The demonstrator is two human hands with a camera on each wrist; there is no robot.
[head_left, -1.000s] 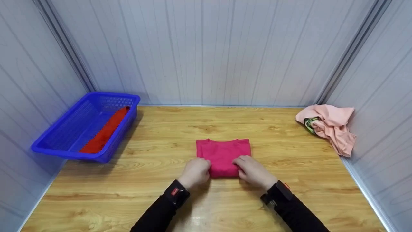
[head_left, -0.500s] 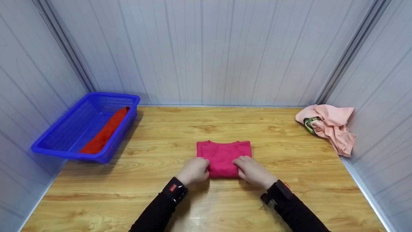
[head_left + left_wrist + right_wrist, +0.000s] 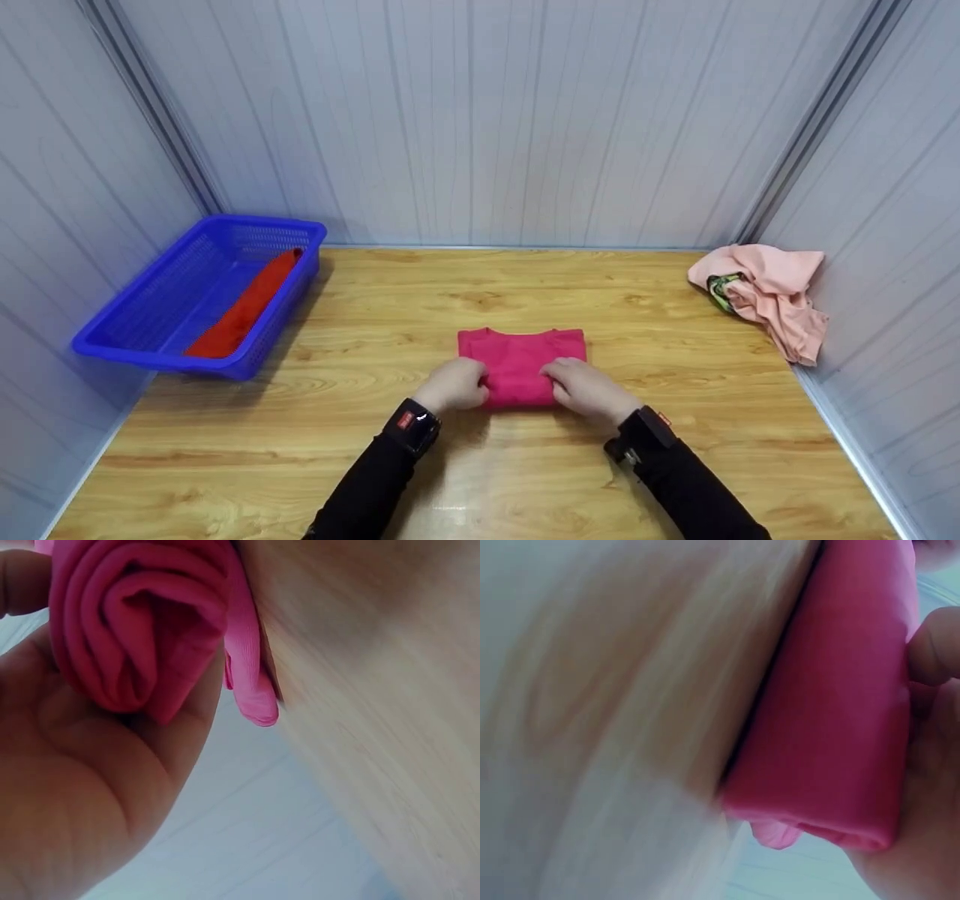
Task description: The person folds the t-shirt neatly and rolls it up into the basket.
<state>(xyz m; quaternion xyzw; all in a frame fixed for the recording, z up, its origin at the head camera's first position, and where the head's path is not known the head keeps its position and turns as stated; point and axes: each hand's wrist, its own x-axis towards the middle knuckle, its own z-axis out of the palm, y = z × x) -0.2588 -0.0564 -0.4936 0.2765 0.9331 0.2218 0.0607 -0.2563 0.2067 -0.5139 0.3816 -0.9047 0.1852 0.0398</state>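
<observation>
A bright pink garment (image 3: 519, 360), probably a shirt with a neckline at its far edge, lies mid-table with its near end rolled up. At the roll's left end my left hand (image 3: 453, 384) grips it with curled fingers. My right hand (image 3: 590, 387) holds the right end, thumb below and fingers over the top. The left wrist view shows the spiral layers of the roll (image 3: 135, 622) against the palm, with a flat flap beyond. In the right wrist view the roll (image 3: 825, 720) lies along the wooden surface, the fingers touching its far side.
At the left stands a blue plastic basket (image 3: 176, 363) with a folded red cloth (image 3: 251, 307) inside. A crumpled pale pink garment (image 3: 776, 289) with a green print lies by the right wall. Panel walls (image 3: 480, 120) enclose the table on three sides.
The rolled near edge has shifted slightly away from me, both hands moving with it. The far edge of the pink garment sits a little closer to me than a second ago.
</observation>
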